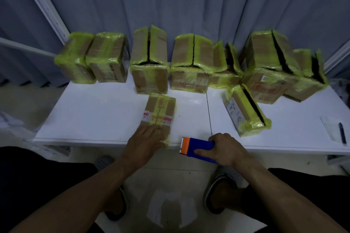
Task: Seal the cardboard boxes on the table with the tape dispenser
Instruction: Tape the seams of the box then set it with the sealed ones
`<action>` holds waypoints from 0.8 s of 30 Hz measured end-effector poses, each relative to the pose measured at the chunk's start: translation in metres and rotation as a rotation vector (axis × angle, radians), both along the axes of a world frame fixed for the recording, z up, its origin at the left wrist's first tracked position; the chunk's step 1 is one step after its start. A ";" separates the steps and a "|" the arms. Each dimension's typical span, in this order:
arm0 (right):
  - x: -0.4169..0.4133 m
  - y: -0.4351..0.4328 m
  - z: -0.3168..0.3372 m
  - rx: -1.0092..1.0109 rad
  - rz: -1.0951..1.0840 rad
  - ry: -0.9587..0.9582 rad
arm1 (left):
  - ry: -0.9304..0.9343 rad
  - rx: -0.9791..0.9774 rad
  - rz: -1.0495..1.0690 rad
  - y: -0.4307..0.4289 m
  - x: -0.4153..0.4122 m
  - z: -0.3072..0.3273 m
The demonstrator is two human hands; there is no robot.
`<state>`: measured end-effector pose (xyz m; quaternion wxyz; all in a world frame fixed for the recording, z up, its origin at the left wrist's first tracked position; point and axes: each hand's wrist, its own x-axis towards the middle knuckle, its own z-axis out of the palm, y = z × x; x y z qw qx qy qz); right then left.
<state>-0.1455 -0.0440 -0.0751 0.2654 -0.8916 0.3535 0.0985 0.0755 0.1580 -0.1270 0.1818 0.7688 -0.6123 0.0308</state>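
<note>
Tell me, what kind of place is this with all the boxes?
Probably a parcel-packing room: a white table lined with cardboard boxes wrapped in yellow tape, a blue tape dispenser gripped by the right hand, and a grey curtain behind.

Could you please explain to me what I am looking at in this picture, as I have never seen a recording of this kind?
There is no machine here: a person works with bare hands. The one picture comes from a camera worn on the head, looking forward and down, so both arms reach in from the bottom and the feet show below. The left hand rests on a small box at the near edge of the white table. The right hand grips a blue and orange tape dispenser. Along the back stand boxes wrapped in yellow tape, several with a dark gap between the top flaps. A lone box sits nearer, to the right. A pen lies at the far right.
</note>
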 end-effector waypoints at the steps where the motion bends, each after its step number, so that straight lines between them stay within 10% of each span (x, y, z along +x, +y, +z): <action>1: 0.005 0.000 -0.003 0.002 0.008 0.019 | 0.005 -0.005 -0.003 0.000 0.001 -0.001; 24: 0.060 0.015 0.018 -0.127 0.078 0.091 | 0.102 -0.048 -0.094 0.010 0.015 0.003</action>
